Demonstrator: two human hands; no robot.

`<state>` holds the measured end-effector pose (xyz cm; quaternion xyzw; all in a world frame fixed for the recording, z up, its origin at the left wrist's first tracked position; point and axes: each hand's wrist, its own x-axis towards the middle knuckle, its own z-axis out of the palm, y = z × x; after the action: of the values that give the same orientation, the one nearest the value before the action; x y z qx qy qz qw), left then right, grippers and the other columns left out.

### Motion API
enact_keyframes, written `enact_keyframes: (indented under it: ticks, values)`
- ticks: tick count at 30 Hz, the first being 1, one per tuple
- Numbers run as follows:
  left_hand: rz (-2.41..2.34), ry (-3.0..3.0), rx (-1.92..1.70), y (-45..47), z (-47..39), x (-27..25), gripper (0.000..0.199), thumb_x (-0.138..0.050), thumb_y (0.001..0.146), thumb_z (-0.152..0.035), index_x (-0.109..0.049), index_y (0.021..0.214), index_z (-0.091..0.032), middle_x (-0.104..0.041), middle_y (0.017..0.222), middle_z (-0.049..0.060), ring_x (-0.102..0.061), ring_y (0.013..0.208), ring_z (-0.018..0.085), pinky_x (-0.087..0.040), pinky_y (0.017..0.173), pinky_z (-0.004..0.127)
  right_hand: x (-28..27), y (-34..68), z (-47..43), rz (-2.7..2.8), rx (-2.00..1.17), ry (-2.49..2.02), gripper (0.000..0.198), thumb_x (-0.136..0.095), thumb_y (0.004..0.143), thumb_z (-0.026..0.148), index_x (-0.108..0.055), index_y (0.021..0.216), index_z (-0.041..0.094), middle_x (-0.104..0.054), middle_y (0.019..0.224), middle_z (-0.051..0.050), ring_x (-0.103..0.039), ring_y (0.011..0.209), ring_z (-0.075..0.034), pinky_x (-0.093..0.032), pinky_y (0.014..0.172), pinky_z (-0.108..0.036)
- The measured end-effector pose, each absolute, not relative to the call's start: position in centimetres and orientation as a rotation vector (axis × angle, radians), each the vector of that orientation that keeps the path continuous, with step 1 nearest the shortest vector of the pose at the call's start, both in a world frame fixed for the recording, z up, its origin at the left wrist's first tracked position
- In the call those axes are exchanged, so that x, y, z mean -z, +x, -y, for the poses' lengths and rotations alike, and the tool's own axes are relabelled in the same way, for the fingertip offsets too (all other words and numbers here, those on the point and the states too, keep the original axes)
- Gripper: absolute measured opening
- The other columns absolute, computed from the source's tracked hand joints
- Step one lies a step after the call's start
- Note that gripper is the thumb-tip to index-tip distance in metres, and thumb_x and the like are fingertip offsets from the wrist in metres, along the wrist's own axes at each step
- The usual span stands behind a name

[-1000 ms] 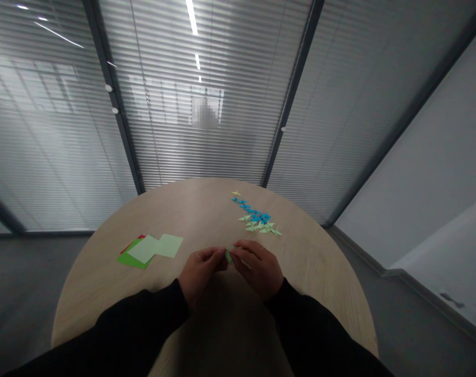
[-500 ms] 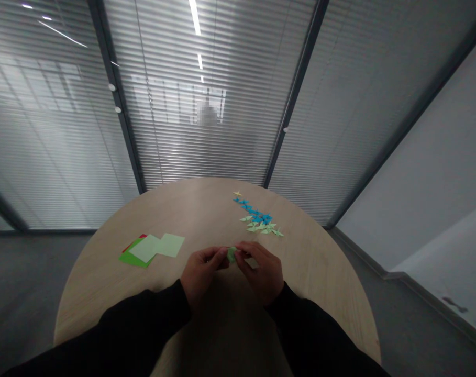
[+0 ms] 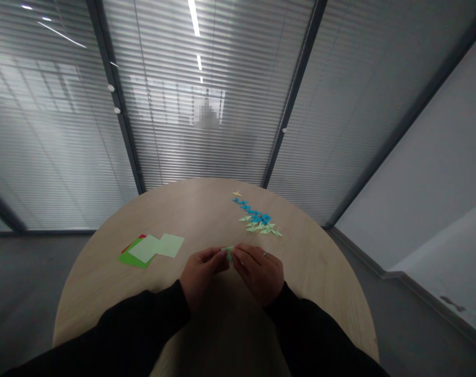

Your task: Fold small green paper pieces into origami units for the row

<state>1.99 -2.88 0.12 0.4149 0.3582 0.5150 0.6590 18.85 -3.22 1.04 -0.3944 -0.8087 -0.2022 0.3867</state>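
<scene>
Between my two hands is a small folded piece of light green paper [image 3: 229, 254], held above the near part of the round table. My left hand [image 3: 201, 272] pinches its left side between thumb and fingers. On the other side, my right hand [image 3: 259, 272], with a ring on one finger, grips the paper with its fingertips. Most of the paper is hidden by my fingers, so its exact folds cannot be made out. Beyond my right hand lie several folded light green paper cranes [image 3: 261, 228] and several blue paper cranes [image 3: 257, 214].
Left of my hands, two pale green paper squares [image 3: 170, 245] overlap a brighter green sheet [image 3: 133, 259] and a red sheet [image 3: 142, 236]. A yellow folded paper piece [image 3: 236, 193] lies near the far edge of the wooden table [image 3: 198, 209]. Glass panels with blinds [image 3: 206, 157] stand behind.
My right hand has rolled over so its back and ring show, and its fingers have closed in nearer the left hand. The left hand has barely moved.
</scene>
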Motion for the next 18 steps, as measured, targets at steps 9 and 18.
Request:
enact_keyframes:
  ticks: [9,18]
  values:
    - [-0.781,0.88,-1.136,2.1,3.0,-0.4,0.033,-0.081,0.067,-0.042,-0.075,0.082,-0.013,-0.068,0.074,0.004,-0.06,0.07,0.013,-0.049,0.076,0.029,-0.8,19.7,2.4,2.196,0.449,-0.863,0.016,-0.055,0.092,0.019,-0.068,0.101,0.024,-0.07,0.111,-0.007,-0.067,0.088,-0.018,-0.055,0.073,-0.029]
    - [-0.717,0.848,-1.108,2.0,3.0,-0.1,0.032,-0.079,0.071,-0.041,-0.074,0.086,-0.013,-0.069,0.078,0.005,-0.061,0.075,0.014,-0.049,0.08,0.029,-1.2,20.3,2.5,2.336,0.496,-0.745,0.025,-0.046,0.096,0.016,-0.064,0.113,0.02,-0.07,0.11,-0.009,-0.069,0.093,-0.019,-0.058,0.077,-0.031]
